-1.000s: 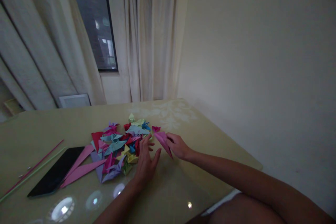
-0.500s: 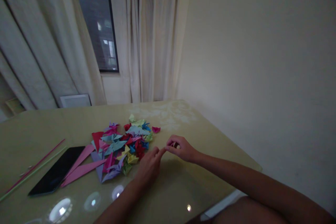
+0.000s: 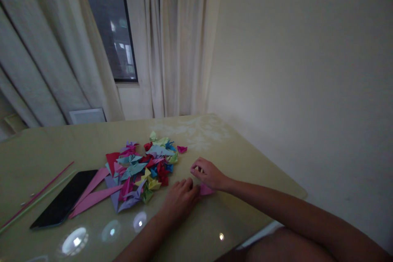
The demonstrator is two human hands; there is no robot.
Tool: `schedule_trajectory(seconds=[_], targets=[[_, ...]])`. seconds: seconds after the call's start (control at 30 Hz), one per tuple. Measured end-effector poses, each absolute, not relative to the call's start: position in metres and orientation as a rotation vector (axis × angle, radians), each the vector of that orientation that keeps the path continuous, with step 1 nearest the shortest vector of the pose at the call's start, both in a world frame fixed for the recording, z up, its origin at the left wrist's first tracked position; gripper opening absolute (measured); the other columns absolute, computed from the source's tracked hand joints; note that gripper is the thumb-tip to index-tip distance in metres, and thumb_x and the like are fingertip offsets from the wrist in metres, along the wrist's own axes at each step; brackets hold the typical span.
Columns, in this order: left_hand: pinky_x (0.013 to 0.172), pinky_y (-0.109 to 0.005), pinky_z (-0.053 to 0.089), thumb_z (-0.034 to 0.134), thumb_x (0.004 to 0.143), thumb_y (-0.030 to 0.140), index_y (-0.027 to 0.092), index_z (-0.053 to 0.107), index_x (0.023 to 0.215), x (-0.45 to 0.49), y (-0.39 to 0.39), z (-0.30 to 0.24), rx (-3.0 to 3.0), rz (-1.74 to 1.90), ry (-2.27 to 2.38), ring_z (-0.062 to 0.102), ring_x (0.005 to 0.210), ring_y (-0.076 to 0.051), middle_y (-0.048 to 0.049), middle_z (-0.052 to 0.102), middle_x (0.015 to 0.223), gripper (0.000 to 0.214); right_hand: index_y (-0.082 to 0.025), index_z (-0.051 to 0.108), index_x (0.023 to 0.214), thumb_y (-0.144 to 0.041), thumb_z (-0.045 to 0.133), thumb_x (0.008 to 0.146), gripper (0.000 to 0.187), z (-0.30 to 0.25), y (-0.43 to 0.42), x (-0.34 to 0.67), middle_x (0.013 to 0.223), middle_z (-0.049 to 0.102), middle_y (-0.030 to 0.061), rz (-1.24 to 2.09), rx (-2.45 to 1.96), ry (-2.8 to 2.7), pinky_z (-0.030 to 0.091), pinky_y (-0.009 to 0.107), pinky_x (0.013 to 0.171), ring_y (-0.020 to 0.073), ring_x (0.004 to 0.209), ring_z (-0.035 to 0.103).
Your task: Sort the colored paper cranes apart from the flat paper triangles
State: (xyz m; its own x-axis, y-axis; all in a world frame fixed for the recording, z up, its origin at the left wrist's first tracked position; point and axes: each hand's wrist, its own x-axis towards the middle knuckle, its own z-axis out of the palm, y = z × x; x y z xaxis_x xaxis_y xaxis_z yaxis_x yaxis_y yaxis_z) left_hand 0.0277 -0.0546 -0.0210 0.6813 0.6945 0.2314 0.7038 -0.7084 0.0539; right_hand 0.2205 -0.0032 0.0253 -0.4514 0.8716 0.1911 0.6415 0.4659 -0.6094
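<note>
A piece of pink paper [image 3: 206,189] shows on the table between my two hands, partly covered by them. My left hand [image 3: 180,197] rests on the table with its fingers bent, its thumb side at the paper's left edge. Just above the paper, my right hand [image 3: 210,174] has its thumb and fingertips brought together in a pinch with a small gap behind them. Whatever the pinch holds, if anything, does not show. Left of my hands lies a pile of folded paper cranes [image 3: 147,172] in many colours.
A black phone [image 3: 64,198] lies on the left, touching long pink folded paper [image 3: 95,201]. Beyond it are a pink stick and a green stick [image 3: 46,196]. One magenta folded piece [image 3: 182,149] sits apart from the pile. The table [image 3: 245,159] borders the wall on the right.
The pink paper has come into view under my hands. My left hand has drawn slightly down and its extended finger has bent in. Its fingertips have parted from my right hand's.
</note>
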Motion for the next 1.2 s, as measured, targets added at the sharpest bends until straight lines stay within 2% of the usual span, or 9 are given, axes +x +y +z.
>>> schedule_trajectory(seconds=[0.17, 0.3, 0.43, 0.57, 0.67, 0.8, 1.0, 1.1, 1.2], targets=[[0.085, -0.036, 0.052, 0.061, 0.101, 0.031, 0.022, 0.069, 0.105, 0.027, -0.054, -0.027, -2.915, -0.574, -1.041, 0.067, 0.096, -0.024, -0.0079, 0.069, 0.105, 0.012, -0.020, 0.060, 0.144, -0.031, 0.063, 0.097, 0.048, 0.020, 0.019, 0.191, 0.137, 0.064, 0.0146, 0.586, -1.233, -2.336, 0.048, 0.043, 0.109, 0.0269, 0.123, 0.062], [0.078, -0.034, 0.049, 0.065, 0.098, 0.029, 0.022, 0.068, 0.098, 0.026, -0.056, -0.028, -2.921, -0.655, -0.925, 0.066, 0.087, -0.022, -0.0053, 0.069, 0.096, 0.008, -0.021, 0.046, 0.157, -0.039, 0.061, 0.099, 0.063, 0.013, 0.039, 0.159, 0.151, 0.058, 0.0165, 0.610, -1.332, -2.319, 0.041, 0.052, 0.118, 0.0339, 0.141, 0.053], [0.078, -0.036, 0.046, 0.064, 0.096, 0.026, 0.021, 0.067, 0.092, 0.020, -0.050, -0.026, -2.819, -0.760, -0.973, 0.065, 0.086, -0.023, -0.0056, 0.070, 0.089, 0.007, -0.021, 0.048, 0.156, -0.049, 0.060, 0.099, 0.065, 0.007, 0.048, 0.142, 0.158, 0.051, 0.0183, 0.660, -1.463, -2.322, 0.040, 0.059, 0.117, 0.0396, 0.145, 0.049], [0.079, -0.037, 0.044, 0.056, 0.098, 0.018, 0.021, 0.070, 0.092, 0.009, -0.041, -0.018, -2.620, -0.770, -1.225, 0.065, 0.090, -0.025, -0.0067, 0.073, 0.091, 0.016, -0.015, 0.050, 0.153, -0.045, 0.062, 0.097, 0.064, 0.000, 0.052, 0.153, 0.154, 0.055, 0.0203, 0.608, -1.390, -2.347, 0.040, 0.054, 0.117, 0.0378, 0.141, 0.053], [0.086, -0.043, 0.046, 0.054, 0.099, 0.018, 0.020, 0.073, 0.104, -0.001, -0.037, -0.012, -2.365, -0.699, -1.490, 0.064, 0.102, -0.029, -0.0118, 0.074, 0.110, 0.019, -0.016, 0.053, 0.150, -0.041, 0.062, 0.098, 0.059, -0.002, 0.049, 0.172, 0.148, 0.061, 0.0181, 0.553, -1.362, -2.327, 0.041, 0.050, 0.117, 0.0346, 0.138, 0.056], [0.101, -0.054, 0.042, 0.055, 0.095, 0.013, 0.019, 0.071, 0.123, -0.012, -0.032, -0.013, -2.171, -0.635, -1.664, 0.059, 0.124, -0.036, -0.0171, 0.067, 0.136, 0.032, -0.016, 0.046, 0.156, -0.042, 0.062, 0.099, 0.065, 0.003, 0.039, 0.192, 0.156, 0.052, 0.0195, 0.518, -1.468, -2.296, 0.037, 0.052, 0.120, 0.0353, 0.143, 0.050], [0.104, -0.051, 0.043, 0.055, 0.089, 0.002, 0.024, 0.074, 0.114, -0.007, -0.024, -0.030, -2.448, -0.651, -1.421, 0.064, 0.122, -0.030, -0.0093, 0.072, 0.131, 0.038, -0.025, 0.039, 0.161, -0.032, 0.056, 0.101, 0.063, 0.006, 0.033, 0.188, 0.163, 0.043, 0.0140, 0.421, -1.303, -2.524, 0.035, 0.052, 0.123, 0.0328, 0.150, 0.041], [0.104, -0.049, 0.046, 0.057, 0.090, 0.004, 0.024, 0.075, 0.107, -0.004, -0.020, -0.036, -2.553, -0.632, -1.297, 0.064, 0.120, -0.029, -0.0089, 0.072, 0.131, 0.032, -0.028, 0.044, 0.159, -0.021, 0.053, 0.098, 0.062, 0.003, 0.036, 0.181, 0.164, 0.042, 0.0125, 0.337, -1.209, -2.645, 0.042, 0.050, 0.117, 0.0316, 0.144, 0.048], [0.101, -0.046, 0.051, 0.056, 0.091, 0.004, 0.023, 0.074, 0.113, -0.003, -0.018, -0.037, -2.634, -0.596, -1.253, 0.064, 0.119, -0.029, -0.0101, 0.070, 0.133, 0.035, -0.021, 0.055, 0.149, -0.015, 0.052, 0.095, 0.055, -0.002, 0.038, 0.181, 0.158, 0.049, 0.0147, 0.257, -1.191, -2.638, 0.046, 0.048, 0.113, 0.0303, 0.135, 0.055]])
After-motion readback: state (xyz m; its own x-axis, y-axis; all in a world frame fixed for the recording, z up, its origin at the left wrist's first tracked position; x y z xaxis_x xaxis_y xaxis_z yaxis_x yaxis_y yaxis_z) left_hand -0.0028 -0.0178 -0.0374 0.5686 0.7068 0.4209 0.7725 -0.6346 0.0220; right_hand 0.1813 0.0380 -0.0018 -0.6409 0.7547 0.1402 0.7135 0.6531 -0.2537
